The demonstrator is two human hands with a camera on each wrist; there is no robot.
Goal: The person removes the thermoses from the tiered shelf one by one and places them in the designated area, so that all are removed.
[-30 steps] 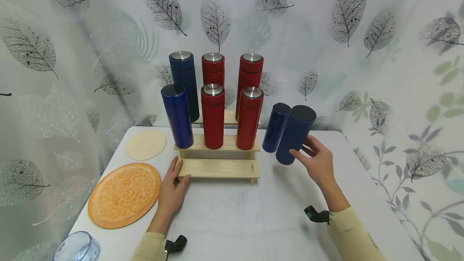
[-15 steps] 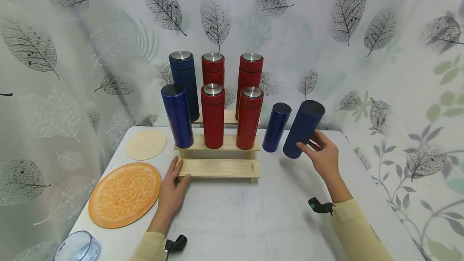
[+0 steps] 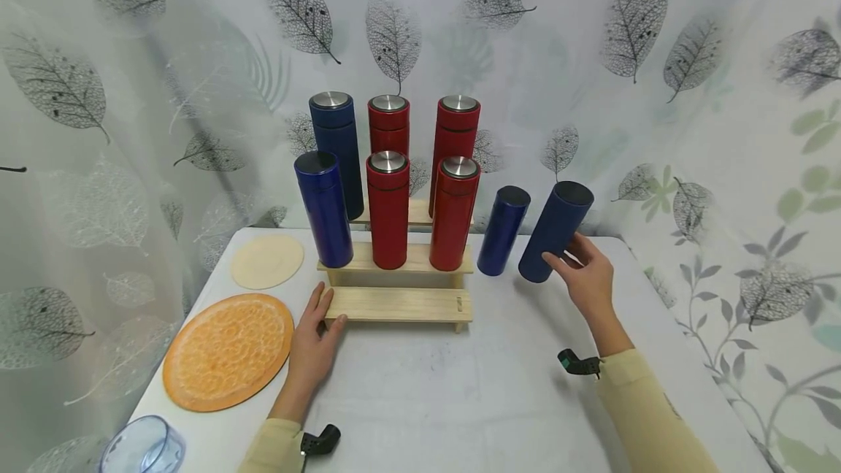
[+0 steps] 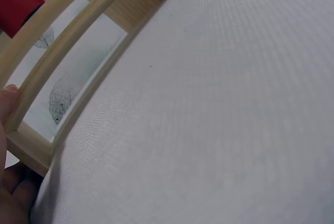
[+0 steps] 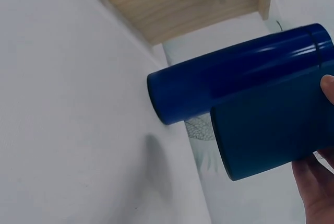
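My right hand (image 3: pixel 581 274) grips a dark blue flask (image 3: pixel 555 232) by its lower half and holds it tilted just above the white table (image 3: pixel 460 385). The right wrist view shows this held flask (image 5: pixel 276 130) beside a second blue flask (image 5: pixel 235 83). That second flask (image 3: pixel 502 231) stands on the table just left of the held one. My left hand (image 3: pixel 317 334) rests with straight fingers on the left end of a wooden stepped rack (image 3: pixel 397 305). Blue (image 3: pixel 323 209) and red (image 3: pixel 388 210) flasks fill the rack's upper two steps.
An orange round mat (image 3: pixel 226 351) and a smaller beige disc (image 3: pixel 266 261) lie at the table's left. A clear blue cup (image 3: pixel 141 447) sits at the front left corner. A leaf-print curtain hangs close behind and to both sides.
My right hand has carried the tilted blue flask to the right and slightly back, away from the standing blue flask. The left hand has stayed on the rack.
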